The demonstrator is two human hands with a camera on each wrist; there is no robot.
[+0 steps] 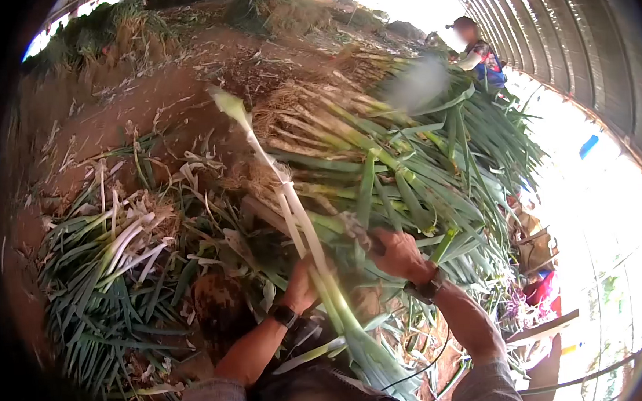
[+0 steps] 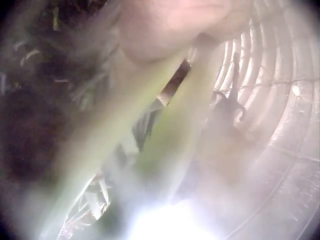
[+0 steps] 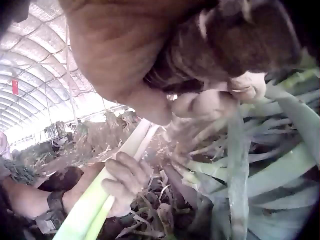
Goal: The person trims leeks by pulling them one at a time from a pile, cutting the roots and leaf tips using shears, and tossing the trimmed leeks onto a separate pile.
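My left hand (image 1: pixel 302 287) grips two long green onions (image 1: pixel 310 234) around their pale stalks. One root end points up and away, and the green tops hang down near my lap. In the right wrist view, the fingers of that hand wrap the stalks (image 3: pixel 90 205). Just right of the onions, my right hand (image 1: pixel 399 256) has its fingers curled in. A limp green leaf (image 3: pixel 238 170) hangs from those fingers in the right wrist view. Blurred stalks (image 2: pixel 175 135) run down from the left hand in the left wrist view.
A large heap of unpeeled green onions (image 1: pixel 451 170) lies ahead and to the right. At left is a pile of cleaned ones (image 1: pixel 109 279). Peeled leaves (image 1: pixel 228 243) litter the soil. Another person (image 1: pixel 480 55) is at the far right, by the plastic tunnel wall (image 1: pixel 583 45).
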